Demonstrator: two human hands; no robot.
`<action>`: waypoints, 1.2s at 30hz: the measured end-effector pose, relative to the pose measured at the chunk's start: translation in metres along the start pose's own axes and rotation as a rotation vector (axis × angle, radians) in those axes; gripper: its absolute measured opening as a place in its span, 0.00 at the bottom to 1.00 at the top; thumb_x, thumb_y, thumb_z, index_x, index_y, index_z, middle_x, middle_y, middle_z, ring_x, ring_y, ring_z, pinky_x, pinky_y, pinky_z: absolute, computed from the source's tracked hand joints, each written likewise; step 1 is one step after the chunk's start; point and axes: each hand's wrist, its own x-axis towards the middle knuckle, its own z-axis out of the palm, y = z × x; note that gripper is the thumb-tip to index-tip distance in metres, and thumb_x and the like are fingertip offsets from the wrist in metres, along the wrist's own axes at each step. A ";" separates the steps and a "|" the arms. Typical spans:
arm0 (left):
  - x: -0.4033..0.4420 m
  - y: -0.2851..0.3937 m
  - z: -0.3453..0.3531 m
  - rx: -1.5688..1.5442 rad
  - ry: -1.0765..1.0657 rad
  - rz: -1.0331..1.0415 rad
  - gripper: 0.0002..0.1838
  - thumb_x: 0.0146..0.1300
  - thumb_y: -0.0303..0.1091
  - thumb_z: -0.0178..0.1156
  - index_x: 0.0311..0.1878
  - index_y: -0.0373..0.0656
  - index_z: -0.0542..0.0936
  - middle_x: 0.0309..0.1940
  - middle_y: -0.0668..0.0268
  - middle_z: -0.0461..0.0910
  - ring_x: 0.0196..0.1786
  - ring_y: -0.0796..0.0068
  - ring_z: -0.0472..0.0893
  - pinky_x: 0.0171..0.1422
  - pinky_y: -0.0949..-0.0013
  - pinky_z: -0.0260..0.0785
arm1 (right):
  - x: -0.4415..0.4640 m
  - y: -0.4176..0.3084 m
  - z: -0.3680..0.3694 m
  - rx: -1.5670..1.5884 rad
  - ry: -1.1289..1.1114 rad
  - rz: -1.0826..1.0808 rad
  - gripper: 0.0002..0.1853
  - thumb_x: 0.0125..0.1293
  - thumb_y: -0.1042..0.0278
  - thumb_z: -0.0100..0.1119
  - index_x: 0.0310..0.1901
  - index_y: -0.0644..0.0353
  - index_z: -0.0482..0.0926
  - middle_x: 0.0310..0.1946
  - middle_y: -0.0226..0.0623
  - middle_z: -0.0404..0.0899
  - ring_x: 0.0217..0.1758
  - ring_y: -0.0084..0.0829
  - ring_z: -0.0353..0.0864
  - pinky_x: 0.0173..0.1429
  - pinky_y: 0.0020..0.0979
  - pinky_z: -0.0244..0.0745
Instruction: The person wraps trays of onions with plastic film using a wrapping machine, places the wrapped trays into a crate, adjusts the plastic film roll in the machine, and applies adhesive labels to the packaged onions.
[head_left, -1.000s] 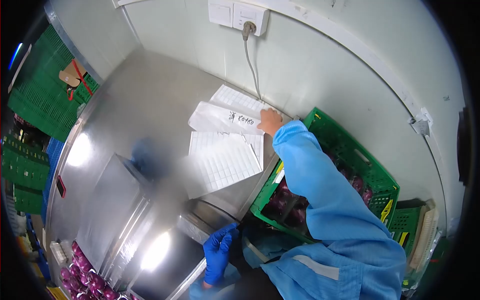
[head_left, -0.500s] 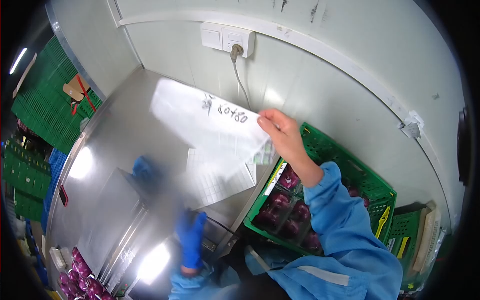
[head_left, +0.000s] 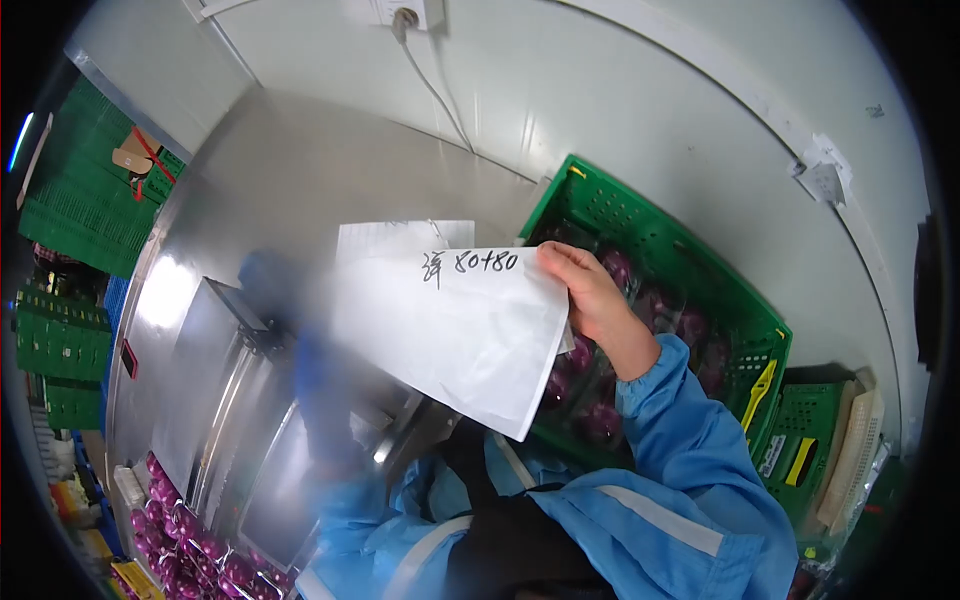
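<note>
A white sheet of paper (head_left: 450, 330) with handwriting along its top edge is pinched at its upper right corner by my right hand (head_left: 590, 290), which is bare and closed. Behind it lies another printed sheet (head_left: 405, 235) on the metal table (head_left: 330, 150). My left hand (head_left: 325, 385), in a blue glove, is left of the paper near the metal machine (head_left: 245, 390); it is badly smeared and its fingers cannot be made out. A blurred blue shape (head_left: 268, 285) shows farther up; I cannot tell what it is.
A green crate (head_left: 750, 350) with wrapped purple onions (head_left: 600, 420) stands at my right. More purple onions (head_left: 185, 540) lie at lower left. A phone (head_left: 129, 358) rests by the table's left edge. A plugged-in cable (head_left: 435, 90) hangs on the wall.
The paper has come down and nearer to me in my right hand, now covering much of the printed sheet. My left hand has moved up and left. The view has shifted.
</note>
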 end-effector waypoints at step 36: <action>-0.069 0.121 0.093 0.071 0.206 0.157 0.37 0.55 0.20 0.57 0.71 0.38 0.61 0.68 0.54 0.64 0.66 0.65 0.69 0.68 0.64 0.63 | -0.068 -0.005 0.029 -1.150 -0.434 -0.626 0.37 0.56 0.56 0.68 0.64 0.59 0.64 0.64 0.46 0.65 0.68 0.46 0.63 0.69 0.42 0.63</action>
